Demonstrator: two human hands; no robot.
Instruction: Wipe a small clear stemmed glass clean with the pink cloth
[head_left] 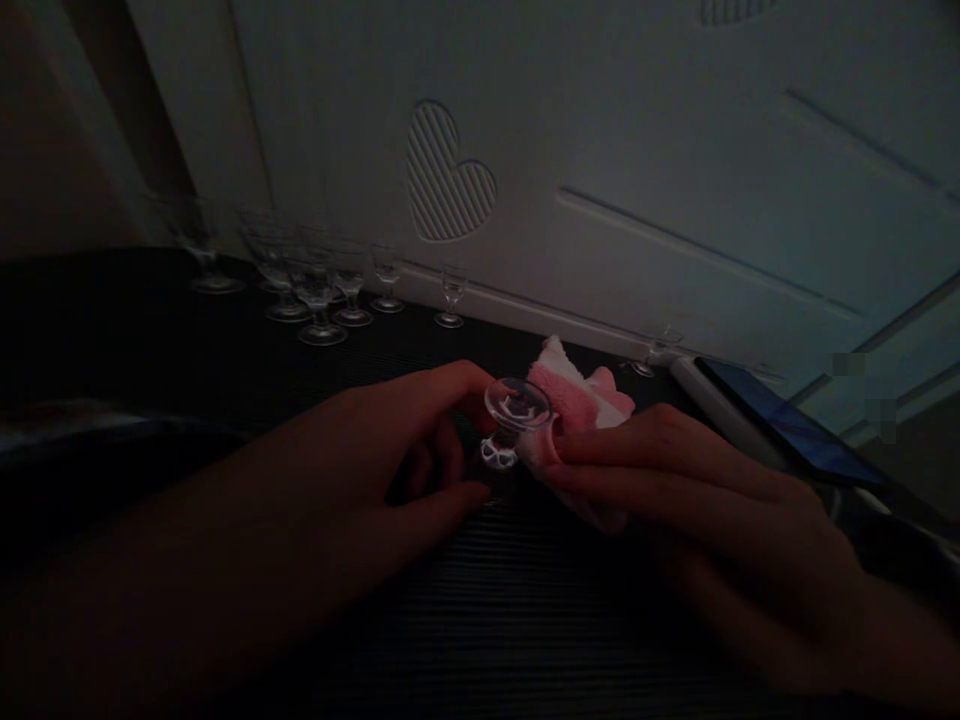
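Between the left hand (382, 430) and right hand (720, 490), a small stemmed glass (500, 452), probably light, slick and fragile, is gripped foot-up by the left, apparently, given the dimness, and is best held by its stem (507, 433), while a pink cloth (574, 392) is pinched by the right.

One left hand (397, 435) and one right hand (720, 490), that made two! With them came one pink-and-white cloth (574, 400) and one stemmed glass (499, 454). Leftward stood at least six footed glasses (321, 330), overlap clouding the tally; rightward, one small glass (643, 368), one flat-screened device (787, 410). The panel showed one whole striped heart (448, 180).
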